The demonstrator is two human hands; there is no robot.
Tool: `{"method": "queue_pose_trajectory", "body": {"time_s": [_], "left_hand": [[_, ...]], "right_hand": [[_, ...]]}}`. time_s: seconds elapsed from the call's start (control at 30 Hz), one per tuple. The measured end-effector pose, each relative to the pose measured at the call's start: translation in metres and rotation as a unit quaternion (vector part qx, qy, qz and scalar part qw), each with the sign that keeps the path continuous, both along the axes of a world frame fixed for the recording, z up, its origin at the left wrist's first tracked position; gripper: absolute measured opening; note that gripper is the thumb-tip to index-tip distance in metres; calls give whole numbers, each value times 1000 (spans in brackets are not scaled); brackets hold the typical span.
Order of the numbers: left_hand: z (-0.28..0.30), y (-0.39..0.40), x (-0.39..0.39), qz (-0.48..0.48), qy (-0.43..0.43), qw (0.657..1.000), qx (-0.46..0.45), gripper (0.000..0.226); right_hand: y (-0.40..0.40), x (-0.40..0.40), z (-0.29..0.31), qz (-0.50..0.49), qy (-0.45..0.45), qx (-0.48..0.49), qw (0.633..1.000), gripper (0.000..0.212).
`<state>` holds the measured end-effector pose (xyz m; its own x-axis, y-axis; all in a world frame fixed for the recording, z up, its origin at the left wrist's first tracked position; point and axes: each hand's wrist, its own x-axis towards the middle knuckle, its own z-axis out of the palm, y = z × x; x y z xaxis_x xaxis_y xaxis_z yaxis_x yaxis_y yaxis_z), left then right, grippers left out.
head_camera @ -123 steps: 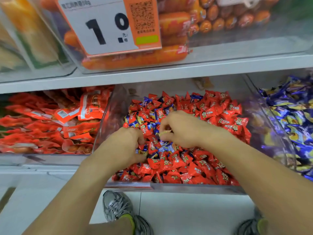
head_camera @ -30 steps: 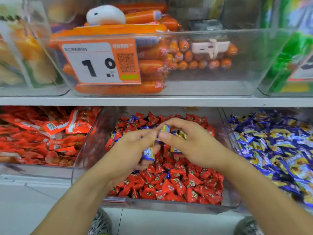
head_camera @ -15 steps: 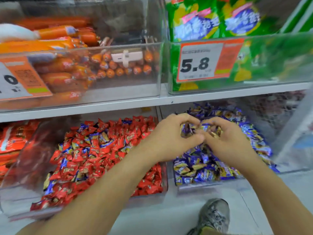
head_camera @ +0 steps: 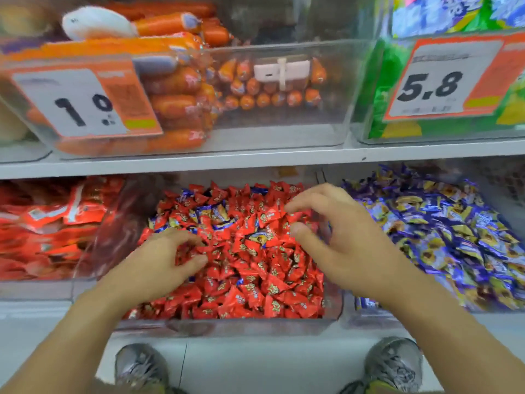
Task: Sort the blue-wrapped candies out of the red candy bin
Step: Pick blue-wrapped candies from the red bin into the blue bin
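Back from the blue bin [head_camera: 454, 237], both hands empty now: left hand [head_camera: 159, 265] and right hand [head_camera: 338, 245] spread loose over the red candy bin [head_camera: 227, 327]. Blue-wrapped candies [head_camera: 216, 213] sit just beyond our fingertips, approx. a dozen+ left. We're nowhere near done.

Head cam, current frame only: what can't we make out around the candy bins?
- Blue-wrapped candies buried under red ones in the red candy bin: count hidden.
- Left hand fingertips: blurred, contact with candy unclear.
- Right hand: motion blur; palm side hidden.
- Blue candy bin: right end cut off by the frame edge.
- Price tag small print: blurred.
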<state>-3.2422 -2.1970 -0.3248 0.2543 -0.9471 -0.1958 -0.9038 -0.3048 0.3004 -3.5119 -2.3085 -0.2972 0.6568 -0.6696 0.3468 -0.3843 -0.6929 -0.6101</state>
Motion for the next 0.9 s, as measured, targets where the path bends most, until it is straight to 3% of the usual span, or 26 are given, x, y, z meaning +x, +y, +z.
{"method": "queue_pose_trajectory", "body": {"time_s": [0.17, 0.3, 0.37, 0.43, 0.5, 0.63, 0.73, 0.9], "left_hand": [[-17, 4, 20, 69, -40, 996, 48, 65], [-21, 0, 18, 89, -16, 995, 45, 67], [-19, -4, 19, 104, -12, 993, 54, 65], [-15, -9, 23, 114, -34, 992, 46, 59], [-10, -12, 24, 133, -54, 989, 48, 57], [-7, -9, 20, 122, -18, 988, 93, 74], [-12, -5, 22, 157, 54, 984, 58, 99], [-16, -6, 20, 190, 97, 977, -3, 115]], "right_hand": [[10, 99, -2, 104, 104, -12, 989, 24], [-15, 161, -12, 59, 305, -4, 950, 61], [-25, 183, -22, 46, 363, -5, 930, 64], [-34, 199, -30, 25, 368, -20, 929, 64], [-48, 214, -36, 26, 346, -62, 936, 77], [-54, 243, -52, 146, 407, -36, 901, 112], [-51, 255, -56, 176, 421, -25, 890, 110], [-49, 249, -47, 201, 475, 25, 856, 94]]}}
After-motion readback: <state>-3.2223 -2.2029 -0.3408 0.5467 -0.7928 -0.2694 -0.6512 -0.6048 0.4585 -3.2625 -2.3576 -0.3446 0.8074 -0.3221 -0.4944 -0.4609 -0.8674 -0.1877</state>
